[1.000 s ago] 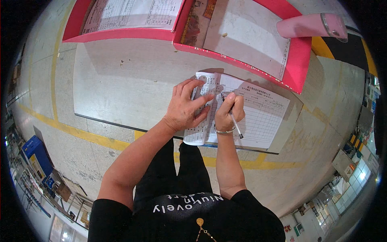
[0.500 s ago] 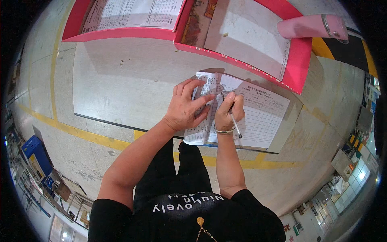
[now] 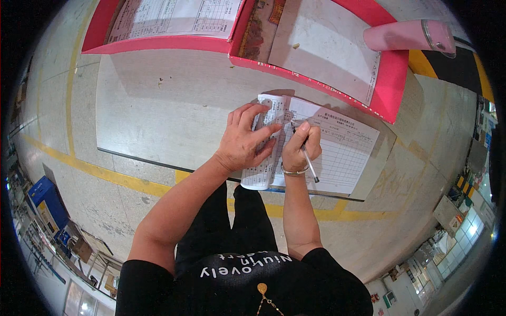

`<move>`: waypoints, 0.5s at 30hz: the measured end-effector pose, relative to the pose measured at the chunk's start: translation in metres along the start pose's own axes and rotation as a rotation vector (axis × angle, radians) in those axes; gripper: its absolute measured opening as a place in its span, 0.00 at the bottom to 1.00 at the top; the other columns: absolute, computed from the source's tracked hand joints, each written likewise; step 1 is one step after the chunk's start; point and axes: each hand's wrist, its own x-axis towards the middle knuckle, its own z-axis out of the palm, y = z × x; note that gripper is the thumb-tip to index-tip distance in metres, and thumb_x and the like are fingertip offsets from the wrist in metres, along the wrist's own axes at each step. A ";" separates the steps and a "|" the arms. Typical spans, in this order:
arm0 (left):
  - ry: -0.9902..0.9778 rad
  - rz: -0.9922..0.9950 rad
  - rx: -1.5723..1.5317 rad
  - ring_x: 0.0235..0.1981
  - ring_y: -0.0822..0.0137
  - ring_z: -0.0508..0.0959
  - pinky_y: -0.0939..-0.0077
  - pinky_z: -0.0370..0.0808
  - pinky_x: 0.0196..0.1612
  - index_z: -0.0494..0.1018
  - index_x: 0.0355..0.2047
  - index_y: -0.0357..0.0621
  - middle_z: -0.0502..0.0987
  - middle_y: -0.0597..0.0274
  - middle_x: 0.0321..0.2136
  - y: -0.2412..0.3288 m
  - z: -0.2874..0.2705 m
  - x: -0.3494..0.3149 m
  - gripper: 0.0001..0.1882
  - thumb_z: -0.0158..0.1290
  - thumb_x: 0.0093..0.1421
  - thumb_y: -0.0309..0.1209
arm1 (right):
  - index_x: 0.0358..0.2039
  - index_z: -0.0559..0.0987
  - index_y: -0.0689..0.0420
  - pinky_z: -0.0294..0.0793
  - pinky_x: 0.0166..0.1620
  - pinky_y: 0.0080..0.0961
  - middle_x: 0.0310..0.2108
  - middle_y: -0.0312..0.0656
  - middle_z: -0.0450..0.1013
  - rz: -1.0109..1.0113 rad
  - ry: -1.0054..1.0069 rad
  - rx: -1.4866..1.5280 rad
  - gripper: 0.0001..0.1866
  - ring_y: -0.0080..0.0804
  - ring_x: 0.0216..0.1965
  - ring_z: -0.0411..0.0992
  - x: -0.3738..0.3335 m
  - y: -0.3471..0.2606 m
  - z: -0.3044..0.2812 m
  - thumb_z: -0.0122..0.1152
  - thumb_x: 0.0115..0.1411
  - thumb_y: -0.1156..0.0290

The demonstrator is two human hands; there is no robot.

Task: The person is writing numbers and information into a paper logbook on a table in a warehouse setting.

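A printed form pad (image 3: 342,158) with a ruled grid lies near the front edge of the grey table (image 3: 158,113). Its turned-back pages (image 3: 256,178) curl over along the left side. My left hand (image 3: 241,138) lies across that curled part, fingers spread and pressing it down. In my right hand (image 3: 301,146) is a pen (image 3: 311,166), gripped between thumb and fingers, its tip at the upper left of the form's page. A bracelet circles my right wrist. The gripping fingers partly hide the middle of the pen.
Beyond the pad stand two red open boxes with papers in them, a left box (image 3: 158,46) and a right box (image 3: 391,87). A pink bottle (image 3: 395,36) lies across the right box's rim. Yellow lines (image 3: 126,180) mark the floor.
My right hand and the pen have shifted very slightly right and down over the page. My left hand stays on the curled pages.
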 end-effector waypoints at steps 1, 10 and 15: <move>0.000 0.000 0.000 0.57 0.48 0.63 0.53 0.62 0.56 0.75 0.45 0.59 0.65 0.53 0.53 0.000 0.000 0.000 0.24 0.63 0.45 0.32 | 0.21 0.67 0.56 0.63 0.18 0.28 0.14 0.42 0.67 0.000 0.000 0.000 0.15 0.32 0.13 0.66 -0.001 0.000 -0.001 0.51 0.66 0.68; -0.009 -0.004 -0.004 0.56 0.47 0.63 0.52 0.63 0.56 0.75 0.46 0.58 0.65 0.52 0.53 0.000 -0.001 -0.002 0.25 0.63 0.44 0.31 | 0.21 0.64 0.58 0.60 0.19 0.22 0.14 0.36 0.64 0.260 -0.045 0.219 0.16 0.20 0.15 0.62 -0.001 -0.004 -0.002 0.49 0.68 0.70; 0.010 0.008 -0.007 0.56 0.47 0.64 0.52 0.63 0.56 0.75 0.46 0.58 0.64 0.52 0.54 0.000 0.000 0.000 0.25 0.63 0.44 0.31 | 0.19 0.65 0.58 0.61 0.18 0.28 0.12 0.42 0.63 0.021 -0.064 0.022 0.16 0.32 0.12 0.63 -0.004 -0.003 0.002 0.51 0.65 0.71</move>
